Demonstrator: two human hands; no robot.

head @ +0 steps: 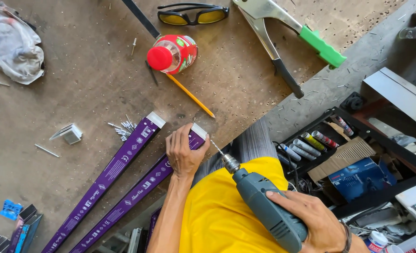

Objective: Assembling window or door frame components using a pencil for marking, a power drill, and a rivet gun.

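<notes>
1. On the brown workbench [90, 84], the left hand [183, 152] presses down, fingers curled, on a purple-wrapped metal profile [137, 194].
2. The right hand [318, 225] grips a grey-blue electric drill [264, 206], bit touching the profile's end.

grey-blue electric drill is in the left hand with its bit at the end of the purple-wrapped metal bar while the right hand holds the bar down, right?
The hands are swapped. In the head view the right hand grips the grey-blue electric drill, its bit at the end of the purple-wrapped metal bar, while the left hand holds the bar down.
</notes>
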